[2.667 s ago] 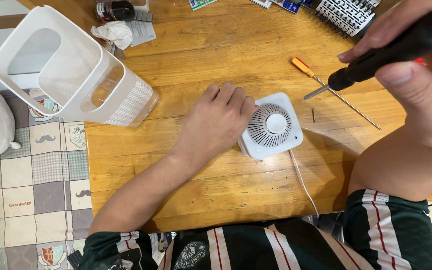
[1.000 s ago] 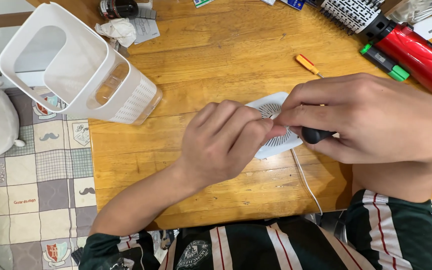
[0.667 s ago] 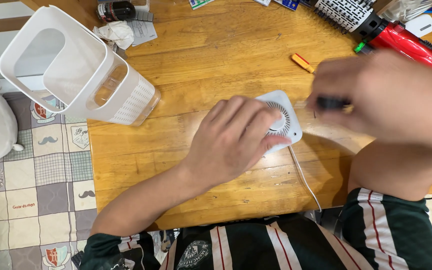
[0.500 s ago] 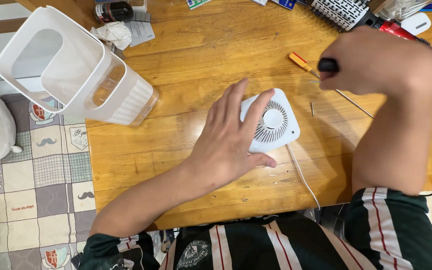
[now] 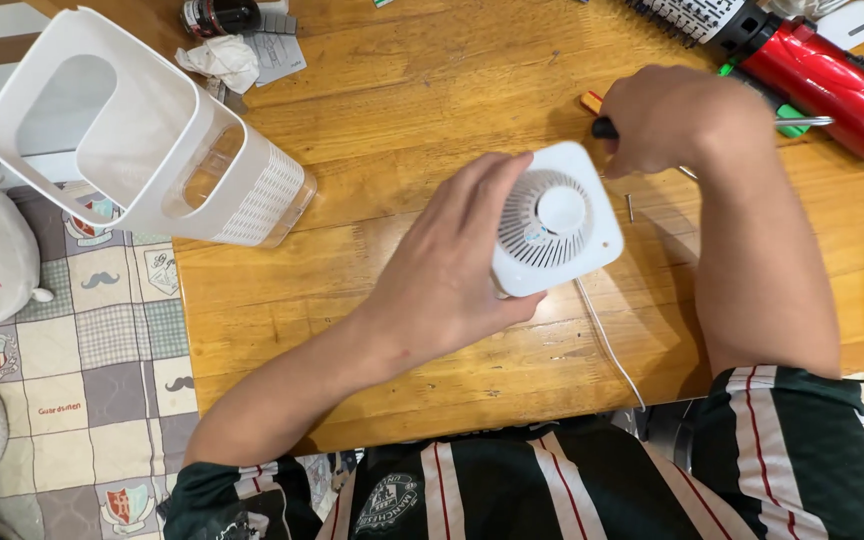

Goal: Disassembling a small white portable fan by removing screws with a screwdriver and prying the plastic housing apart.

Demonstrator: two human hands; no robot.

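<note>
On the wooden tabletop (image 5: 402,120), your left hand (image 5: 452,270) grips the small white fan (image 5: 555,220) by its left edge, tilting it up (grille facing you). Your right hand (image 5: 677,120), just beyond the fan, is closed around a black-handled screwdriver (image 5: 604,127). A loose screw (image 5: 630,207) lies beside the fan.

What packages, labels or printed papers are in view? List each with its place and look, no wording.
Printed paper slip: far left of the table, pale grey rectangle with dark print, partly under a crumpled white tissue.
Dark jar: top edge beside the slip, round, dark with a red and white label, cut off by the frame.
Blue-green printed corner: top edge, mostly out of frame.
No screens or signs.
</note>
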